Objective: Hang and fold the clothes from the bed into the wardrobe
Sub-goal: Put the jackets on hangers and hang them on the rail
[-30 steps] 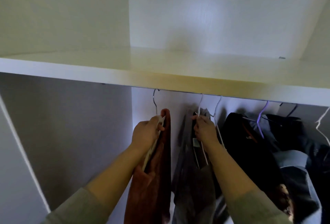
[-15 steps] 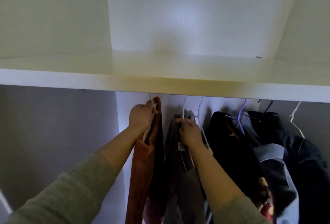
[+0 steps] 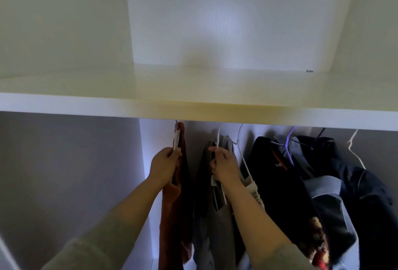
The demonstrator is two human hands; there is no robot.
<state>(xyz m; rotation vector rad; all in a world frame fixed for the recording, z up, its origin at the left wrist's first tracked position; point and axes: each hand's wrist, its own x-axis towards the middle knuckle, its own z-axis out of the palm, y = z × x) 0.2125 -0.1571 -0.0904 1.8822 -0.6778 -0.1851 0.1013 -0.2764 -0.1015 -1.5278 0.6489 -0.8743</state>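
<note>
Hands reach up side by side into the hanging space of the wardrobe (image 3: 64, 172), just under the front edge of its white shelf (image 3: 193, 108). The left hand (image 3: 164, 165) has its fingers curled tight round the lower neck of a white hanger (image 3: 177, 140), gripping it against the top edge of a rust-brown garment (image 3: 172, 216). That garment hangs straight down at the far left of the row, close to the wardrobe's inner wall. The hanger's dark hook rises behind the shelf edge (the rail itself is hidden there, so I cannot tell whether the hook sits on it). The right hand (image 3: 225, 165) is just beside the left, thumb and fingers pinched together on the stem of a second white hanger (image 3: 218, 138). This one carries a grey garment (image 3: 219, 231) that drapes down beneath the wrist, touching the rust-brown one along its side. Both forearms are bare, with greenish-grey sleeves (image 3: 97, 248) pushed back at the bottom of the view. Right of the right hand, a thin wire hanger (image 3: 239, 140) holds a bit of pale cloth. Next to that comes a black garment (image 3: 277, 183). Further along, a purple hanger (image 3: 288, 147) carries a light blue garment (image 3: 329, 200), and a navy jacket (image 3: 366, 194) is crowded against it at the right edge. On top of the shelf lies one small dark speck (image 3: 309, 71) near the back right corner, too small to identify.
</note>
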